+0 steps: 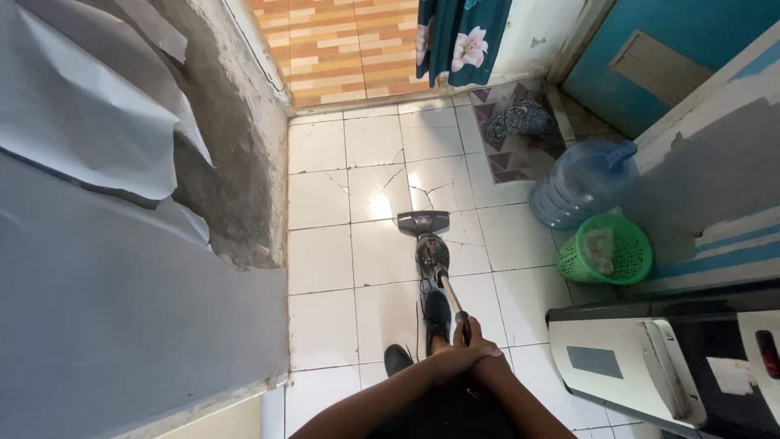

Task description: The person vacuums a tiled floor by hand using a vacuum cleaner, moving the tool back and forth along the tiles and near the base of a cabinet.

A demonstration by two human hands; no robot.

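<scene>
Open tiles ahead; water jug point(581, 185) and green basket point(605, 250) crowd the right.

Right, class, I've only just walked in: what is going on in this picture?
A person stands on a white tiled floor, seen from above. Both hands, the left hand and the right hand, are clasped together around the handle of a stick vacuum cleaner. Its head rests flat on the cracked tiles ahead of their feet. To the right stand a large blue water bottle and a green basket, with a water dispenser nearer the camera.
</scene>
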